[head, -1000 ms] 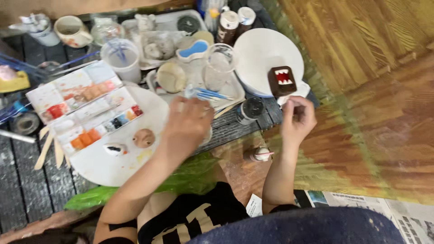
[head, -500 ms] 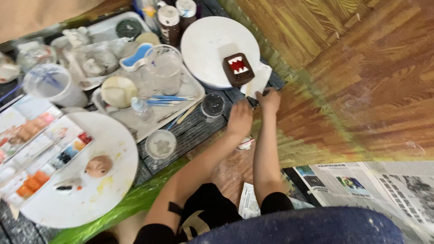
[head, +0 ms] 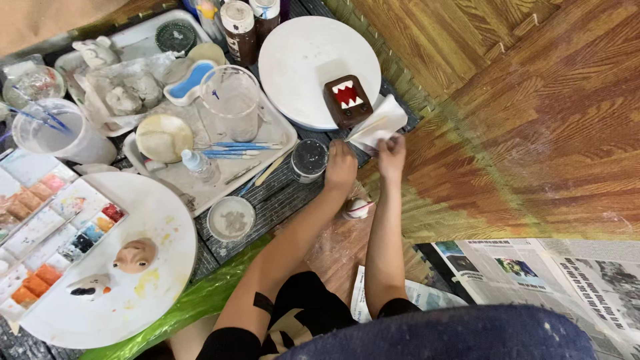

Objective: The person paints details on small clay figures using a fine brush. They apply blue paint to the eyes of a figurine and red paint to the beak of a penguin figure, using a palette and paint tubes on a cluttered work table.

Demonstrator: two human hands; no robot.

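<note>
Floor: wood boards on the right, with a woven mat edge beside the low surface.
Surface: dark slats, crowded with painting gear.
Newspaper: spread on the floor at lower right.
Big disc: white and round at lower left; it carries a small clay face, a small dark-marked piece and a paint palette overlapping its left edge.
Round plate: white, at top centre, well apart from the big disc.
Tray: white, between the two, holding a clear cup, a shallow dish, a small bottle and blue-handled brushes.
Water cup: left of the tray, brushes standing in it.
Brown block: painted with a red mouth and white teeth, at the plate's lower right edge, just above the hands.
Tissue: white, crumpled, just beside the brown block, over the plate's rim.
Left hand: grip clenched at the tissue's lower corner, near a small lidded jar.
Right hand: grip pinched on the tissue from below.
Small cup: round, near the surface's front edge.
</note>
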